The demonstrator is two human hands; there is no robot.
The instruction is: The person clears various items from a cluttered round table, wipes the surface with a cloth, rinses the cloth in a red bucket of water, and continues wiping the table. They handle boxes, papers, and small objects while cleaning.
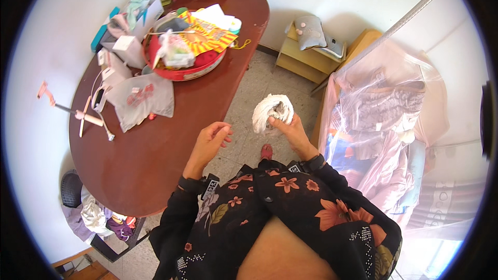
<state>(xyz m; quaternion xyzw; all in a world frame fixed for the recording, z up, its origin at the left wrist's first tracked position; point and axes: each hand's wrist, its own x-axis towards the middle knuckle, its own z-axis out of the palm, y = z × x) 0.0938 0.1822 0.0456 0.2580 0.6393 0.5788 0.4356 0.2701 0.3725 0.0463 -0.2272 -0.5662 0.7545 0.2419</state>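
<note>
A rolled white cloth [268, 107], bent round into a loop, is in the grip of my right hand [295, 132]. My thumb lies over its inner edge, and the cloth is held up above the floor. To the left, my left hand [210, 142] holds nothing; its fingers are half curled and slightly apart, near the edge of the reddish-brown oval table [155, 171]. A gap separates the left hand from the cloth. What the palm of my right hand covers is hidden.
On the table are a red round basin [186, 74] piled with odds and ends, a plastic bag [144, 97], white boxes [130, 50] and a phone tripod [81, 114]. A small wooden shelf [299, 60] stands ahead. At right is a bed under a mosquito net [373, 124].
</note>
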